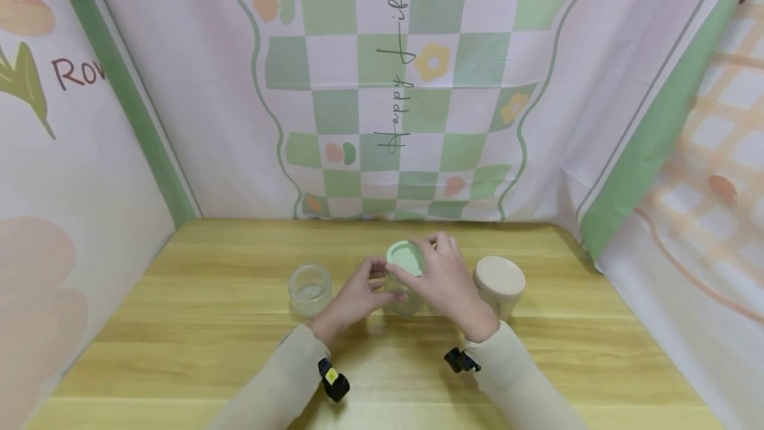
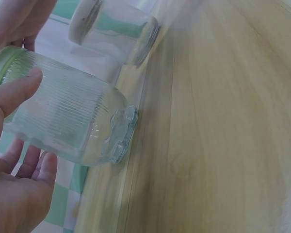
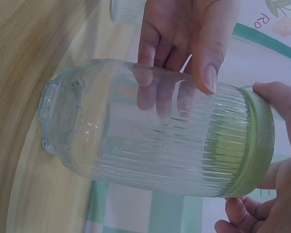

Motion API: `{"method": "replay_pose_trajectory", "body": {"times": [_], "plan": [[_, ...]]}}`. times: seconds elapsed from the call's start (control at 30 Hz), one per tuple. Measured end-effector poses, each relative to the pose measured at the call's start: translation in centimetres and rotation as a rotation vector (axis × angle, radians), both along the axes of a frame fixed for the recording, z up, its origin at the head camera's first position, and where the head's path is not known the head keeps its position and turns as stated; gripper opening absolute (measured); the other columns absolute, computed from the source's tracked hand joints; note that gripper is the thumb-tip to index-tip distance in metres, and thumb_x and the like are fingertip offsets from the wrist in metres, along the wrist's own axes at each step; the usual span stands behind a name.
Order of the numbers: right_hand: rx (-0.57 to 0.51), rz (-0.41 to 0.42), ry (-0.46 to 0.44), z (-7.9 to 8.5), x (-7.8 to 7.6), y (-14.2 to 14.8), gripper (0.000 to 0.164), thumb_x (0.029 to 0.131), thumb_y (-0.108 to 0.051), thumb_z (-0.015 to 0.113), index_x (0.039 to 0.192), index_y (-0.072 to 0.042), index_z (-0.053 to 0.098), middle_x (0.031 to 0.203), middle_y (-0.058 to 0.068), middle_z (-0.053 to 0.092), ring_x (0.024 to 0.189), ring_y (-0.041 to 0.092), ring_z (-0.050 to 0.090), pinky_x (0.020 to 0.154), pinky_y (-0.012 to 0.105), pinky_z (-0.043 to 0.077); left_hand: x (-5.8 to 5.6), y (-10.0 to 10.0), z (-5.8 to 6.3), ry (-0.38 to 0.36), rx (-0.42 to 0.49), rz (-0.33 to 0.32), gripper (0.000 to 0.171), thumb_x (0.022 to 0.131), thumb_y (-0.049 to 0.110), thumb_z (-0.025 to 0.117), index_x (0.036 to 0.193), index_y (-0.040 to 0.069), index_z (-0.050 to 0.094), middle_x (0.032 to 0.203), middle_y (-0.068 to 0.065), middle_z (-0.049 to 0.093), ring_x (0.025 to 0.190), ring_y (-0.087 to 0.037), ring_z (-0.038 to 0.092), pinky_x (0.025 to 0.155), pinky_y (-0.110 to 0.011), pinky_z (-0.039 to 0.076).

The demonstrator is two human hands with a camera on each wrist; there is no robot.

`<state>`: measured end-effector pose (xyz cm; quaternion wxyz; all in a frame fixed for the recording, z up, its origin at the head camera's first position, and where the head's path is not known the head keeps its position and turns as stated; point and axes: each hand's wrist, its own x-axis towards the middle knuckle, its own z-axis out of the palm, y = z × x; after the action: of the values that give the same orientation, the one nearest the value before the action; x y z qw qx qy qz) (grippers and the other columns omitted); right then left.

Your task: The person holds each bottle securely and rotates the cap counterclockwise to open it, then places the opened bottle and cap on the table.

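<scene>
My right hand [image 1: 449, 279]: thumb and fingers are bending over the rim of a pale green, round, shallow-dished lid [image 1: 406, 259], pinching it from opposite sides. My left hand [image 1: 355, 294]: thumb is lying along one side of a tall, clear, ribbed glass jar [image 3: 136, 141] with a knobbed foot, fingers are curling round the other and showing through the glass. I am holding the jar between them; how hard they are pressing, I cannot tell.

Jar is standing about upright in front of me, between my hands, foot at the pale wood-grain table [image 1: 197, 324]. Lid is sitting over its mouth; whether it is tight, I cannot tell.

Just beyond my left hand, a short, clear, open-topped glass jar [image 1: 310, 290] is standing on the table. Near my right hand, on its outer side, another clear glass jar [image 1: 503, 304] is wearing a flat beige lid [image 1: 500, 276].

Cream sleeves [image 1: 280, 377] are covering my forearms; small black devices [image 1: 334, 380] are sitting at both wrists, the left one showing a yellow patch. Behind the table, a green-and-white checked cloth [image 1: 384, 85] is hanging, lettered "Happy Life".
</scene>
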<state>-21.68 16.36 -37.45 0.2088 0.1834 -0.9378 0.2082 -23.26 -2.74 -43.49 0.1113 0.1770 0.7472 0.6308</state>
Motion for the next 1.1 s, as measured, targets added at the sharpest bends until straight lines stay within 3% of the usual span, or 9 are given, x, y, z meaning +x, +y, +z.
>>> {"method": "replay_pose_trajectory", "body": {"times": [0.57,0.9,1.1], "plan": [[-0.001,0.04,0.03,0.1,-0.2,0.2,0.067,0.085,-0.057,0.074,0.127,-0.005,0.068,0.115,0.015,0.057,0.1,0.03,0.052,0.078,0.042,0.043,-0.1,0.0,-0.2,0.017,0.009,0.01,0.072,0.086,0.029,0.082,0.142,0.011,0.042,0.138,-0.006,0.047,0.13,-0.027,0.044,0.113,-0.048,0.037],[-0.05,0.102,-0.113,0.5,-0.5,1.1,0.072,0.086,-0.061,0.07,0.138,-0.013,0.061,0.129,0.01,0.053,0.111,0.028,0.048,0.074,0.039,0.049,-0.1,0.1,-0.3,0.011,0.011,0.011,0.073,0.085,0.032,0.083,0.141,0.011,0.043,0.137,-0.005,0.049,0.129,-0.026,0.045,0.112,-0.048,0.038],[-0.073,0.197,-0.179,0.7,-0.7,1.8,0.065,0.088,-0.044,0.075,0.141,-0.01,0.058,0.14,0.01,0.051,0.117,0.03,0.043,0.078,0.042,0.05,-0.2,0.2,-0.4,0.012,0.015,0.005,0.074,0.084,0.032,0.084,0.142,0.011,0.042,0.136,-0.005,0.049,0.128,-0.026,0.046,0.112,-0.047,0.038]]}}
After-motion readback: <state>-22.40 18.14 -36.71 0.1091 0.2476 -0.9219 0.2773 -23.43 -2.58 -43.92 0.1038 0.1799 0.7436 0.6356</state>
